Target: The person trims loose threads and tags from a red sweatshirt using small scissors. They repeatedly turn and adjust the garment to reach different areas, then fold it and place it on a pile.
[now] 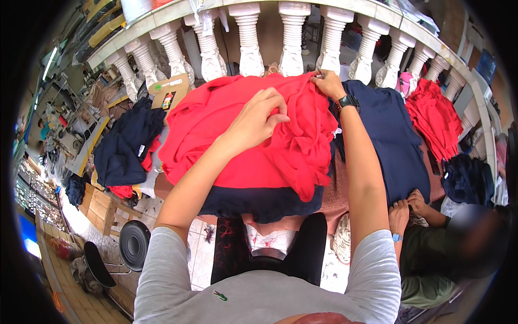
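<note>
A large heap of red cloth garments (216, 108) covers the table in front of me, lying over a folded dark navy garment (259, 202). Above the middle of the red cloth is my left hand (261, 116), fingers loosely curled, thumb a little apart, with nothing visible between them. At the far right edge of the heap, my right hand (327, 85) pinches a gathered edge of the red garment and lifts it slightly. A small dark item shows by its fingertips, too small to name. On that wrist is a black watch (348, 102).
To the right, another person's hands (407, 210) touch the near edge of a spread navy garment (383, 135). More red garments (434, 119) lie beyond it. A navy pile (129, 143) sits at left beside cardboard (170, 89). White balusters (291, 43) border the far side; a round stool (134, 245) stands lower left.
</note>
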{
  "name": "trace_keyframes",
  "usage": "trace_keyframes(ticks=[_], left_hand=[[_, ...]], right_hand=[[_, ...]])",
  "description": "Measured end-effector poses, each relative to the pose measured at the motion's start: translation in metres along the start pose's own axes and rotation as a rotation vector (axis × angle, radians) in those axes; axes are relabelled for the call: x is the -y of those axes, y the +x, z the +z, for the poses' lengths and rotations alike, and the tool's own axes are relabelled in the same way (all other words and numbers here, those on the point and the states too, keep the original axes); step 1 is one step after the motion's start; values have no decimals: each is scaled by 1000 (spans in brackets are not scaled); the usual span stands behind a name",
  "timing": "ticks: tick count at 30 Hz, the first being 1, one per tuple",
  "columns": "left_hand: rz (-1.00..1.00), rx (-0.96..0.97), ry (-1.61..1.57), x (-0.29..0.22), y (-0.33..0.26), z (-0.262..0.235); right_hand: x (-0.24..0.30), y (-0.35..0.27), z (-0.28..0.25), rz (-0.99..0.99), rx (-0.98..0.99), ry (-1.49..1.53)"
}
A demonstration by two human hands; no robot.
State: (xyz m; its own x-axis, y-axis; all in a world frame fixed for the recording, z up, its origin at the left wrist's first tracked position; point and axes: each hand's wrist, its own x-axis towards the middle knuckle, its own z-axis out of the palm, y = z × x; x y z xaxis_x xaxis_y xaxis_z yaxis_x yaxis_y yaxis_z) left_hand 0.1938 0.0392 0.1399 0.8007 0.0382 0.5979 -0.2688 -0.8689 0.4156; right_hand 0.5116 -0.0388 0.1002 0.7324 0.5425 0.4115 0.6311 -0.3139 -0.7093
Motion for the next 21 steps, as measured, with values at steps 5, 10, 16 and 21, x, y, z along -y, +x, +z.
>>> trace_keyframes(ticks=[5, 10, 16, 21], left_hand=[[-191, -218, -471, 43, 2, -20], [-182, -321, -614, 62, 2, -43], [-322, -318, -606, 61, -11, -35], [-356, -283, -673, 74, -19, -27]], right_hand=[[15, 37, -6, -105, -32, -27], [36, 39, -18, -261, 94, 181], [26, 5, -17, -79, 298, -70], [15, -27, -6, -76, 235, -11]])
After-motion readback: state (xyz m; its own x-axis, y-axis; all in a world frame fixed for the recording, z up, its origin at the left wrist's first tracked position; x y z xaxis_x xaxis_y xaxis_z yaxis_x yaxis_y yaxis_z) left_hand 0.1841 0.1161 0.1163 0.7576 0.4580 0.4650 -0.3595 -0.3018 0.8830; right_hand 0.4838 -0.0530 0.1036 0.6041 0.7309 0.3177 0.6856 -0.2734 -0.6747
